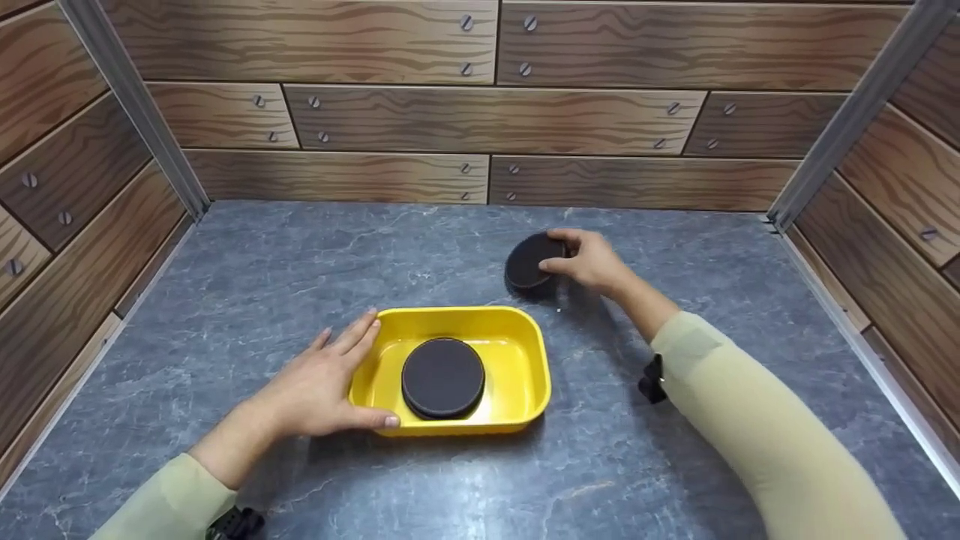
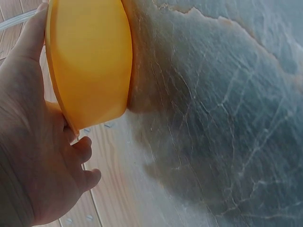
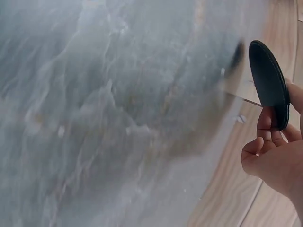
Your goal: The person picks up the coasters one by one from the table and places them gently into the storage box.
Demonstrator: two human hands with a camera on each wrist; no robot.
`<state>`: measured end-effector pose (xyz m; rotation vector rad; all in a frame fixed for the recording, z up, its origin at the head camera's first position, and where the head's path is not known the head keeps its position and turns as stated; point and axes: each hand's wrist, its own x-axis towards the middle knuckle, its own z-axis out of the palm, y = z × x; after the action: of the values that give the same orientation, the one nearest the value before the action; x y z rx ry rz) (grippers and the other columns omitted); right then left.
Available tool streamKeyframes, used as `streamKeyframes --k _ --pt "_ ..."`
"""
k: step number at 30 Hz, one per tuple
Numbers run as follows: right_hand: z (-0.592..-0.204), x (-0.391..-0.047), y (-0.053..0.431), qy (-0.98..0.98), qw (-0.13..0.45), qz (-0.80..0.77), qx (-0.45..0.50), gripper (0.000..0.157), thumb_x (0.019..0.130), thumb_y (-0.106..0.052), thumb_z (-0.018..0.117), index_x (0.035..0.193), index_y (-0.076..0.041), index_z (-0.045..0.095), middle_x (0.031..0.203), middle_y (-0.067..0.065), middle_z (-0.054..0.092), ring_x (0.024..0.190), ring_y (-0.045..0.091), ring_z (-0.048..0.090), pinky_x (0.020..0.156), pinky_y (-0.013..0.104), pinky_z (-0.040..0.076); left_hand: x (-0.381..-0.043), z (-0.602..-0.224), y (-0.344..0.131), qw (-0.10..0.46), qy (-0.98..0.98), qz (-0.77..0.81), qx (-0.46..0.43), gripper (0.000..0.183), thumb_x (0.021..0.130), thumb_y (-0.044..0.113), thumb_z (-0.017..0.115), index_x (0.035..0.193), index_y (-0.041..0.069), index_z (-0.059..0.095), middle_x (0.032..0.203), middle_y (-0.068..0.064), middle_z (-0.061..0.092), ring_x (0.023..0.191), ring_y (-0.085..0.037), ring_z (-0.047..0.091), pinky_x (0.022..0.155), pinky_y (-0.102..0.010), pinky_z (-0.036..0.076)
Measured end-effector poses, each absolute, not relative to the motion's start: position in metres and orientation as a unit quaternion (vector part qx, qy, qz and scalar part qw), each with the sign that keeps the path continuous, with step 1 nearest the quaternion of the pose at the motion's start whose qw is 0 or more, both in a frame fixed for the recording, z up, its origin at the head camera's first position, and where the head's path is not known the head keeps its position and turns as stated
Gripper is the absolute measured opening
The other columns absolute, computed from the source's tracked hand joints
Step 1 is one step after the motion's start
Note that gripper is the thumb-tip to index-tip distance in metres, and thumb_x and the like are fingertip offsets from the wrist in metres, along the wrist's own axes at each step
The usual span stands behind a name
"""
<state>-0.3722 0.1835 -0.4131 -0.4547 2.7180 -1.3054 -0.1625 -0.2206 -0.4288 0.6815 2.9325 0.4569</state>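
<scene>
In the head view, a yellow plastic tub [image 1: 531, 375] stands on the table. My left hand [image 1: 319, 386] holds its left end, thumb over the front rim and fingertips at the back left corner. The left wrist view shows the tub's outer wall [image 2: 92, 61] beside that hand [image 2: 33, 137]. Inside the tub lie black round coasters [image 1: 442, 377], stacked flat near the front wall. Behind and right of the tub, my right hand [image 1: 592, 261] pinches another black coaster [image 1: 529, 262] by its edge. This coaster [image 3: 267, 78] is tilted and has a stitched border.
The table top [image 1: 315, 255] is grey with a marble pattern. Wood-print panels [image 1: 480, 120] wall it in at the back and both sides, with metal posts [image 1: 840, 120] at the corners.
</scene>
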Motion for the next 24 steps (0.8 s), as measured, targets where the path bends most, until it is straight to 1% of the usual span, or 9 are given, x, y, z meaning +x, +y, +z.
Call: streamKeyframes --k 3,6,12,16,19,21,24 --pt "-0.404 -0.364 0.188 0.878 0.049 -0.452 -0.149 0.066 0.096 -0.015 0.079 0.154 0.001 0.053 0.138 0.025 0.066 0.116 0.029 0.065 0.088 0.021 0.053 -0.162 -0.429 -0.221 0.048 0.962 0.149 0.224 0.133 0.079 0.09 0.063 0.17 0.005 0.016 0.177 -0.007 0.0 0.158 -0.033 0.027 0.128 -0.062 0.011" --pt "-0.395 -0.354 0.19 0.863 0.049 -0.478 -0.155 0.066 0.096 -0.015 0.08 0.154 -0.001 0.053 0.14 0.022 0.065 0.116 0.028 0.065 0.085 0.017 0.053 -0.162 -0.429 -0.221 0.045 0.962 0.148 0.226 0.133 0.079 0.09 0.062 0.17 0.004 0.016 0.177 -0.008 0.001 0.158 -0.033 0.028 0.128 -0.062 0.012" --pt "-0.38 -0.331 0.187 0.844 0.038 -0.501 -0.187 0.065 0.095 -0.016 0.082 0.153 -0.004 0.057 0.137 0.019 0.067 0.108 0.025 0.067 0.083 0.02 0.056 -0.162 -0.429 -0.221 0.04 0.961 0.146 0.231 0.135 0.079 0.094 0.057 0.169 0.004 0.016 0.177 -0.008 0.001 0.157 -0.033 0.03 0.128 -0.063 0.013" --pt "-0.373 -0.315 0.181 0.831 0.037 -0.512 -0.213 0.064 0.093 -0.015 0.084 0.151 -0.004 0.059 0.133 0.018 0.069 0.105 0.026 0.068 0.083 0.021 0.057 -0.162 -0.429 -0.221 0.04 0.962 0.146 0.229 0.134 0.079 0.093 0.059 0.169 0.004 0.016 0.177 -0.008 0.001 0.157 -0.034 0.03 0.128 -0.062 0.013" --pt "-0.37 -0.303 0.174 0.822 0.043 -0.518 -0.231 0.063 0.093 -0.014 0.084 0.15 -0.004 0.06 0.126 0.018 0.071 0.102 0.028 0.067 0.081 0.022 0.056 -0.162 -0.429 -0.22 0.039 0.962 0.147 0.229 0.133 0.079 0.091 0.061 0.169 0.004 0.017 0.177 -0.008 0.001 0.157 -0.035 0.03 0.128 -0.062 0.013" --pt "-0.369 -0.295 0.169 0.82 0.044 -0.515 -0.247 0.062 0.092 -0.014 0.085 0.149 -0.004 0.061 0.121 0.017 0.072 0.097 0.029 0.066 0.076 0.022 0.055 -0.162 -0.429 -0.22 0.036 0.961 0.15 0.231 0.132 0.08 0.09 0.061 0.169 0.003 0.017 0.177 -0.009 0.002 0.156 -0.036 0.031 0.127 -0.063 0.013" --pt "-0.371 -0.283 0.16 0.819 0.046 -0.504 -0.27 0.06 0.091 -0.015 0.086 0.147 -0.005 0.063 0.115 0.015 0.073 0.092 0.026 0.063 0.068 0.022 0.051 -0.162 -0.428 -0.22 0.033 0.96 0.151 0.233 0.132 0.08 0.09 0.061 0.169 0.003 0.018 0.177 -0.011 0.003 0.156 -0.037 0.031 0.127 -0.064 0.013"
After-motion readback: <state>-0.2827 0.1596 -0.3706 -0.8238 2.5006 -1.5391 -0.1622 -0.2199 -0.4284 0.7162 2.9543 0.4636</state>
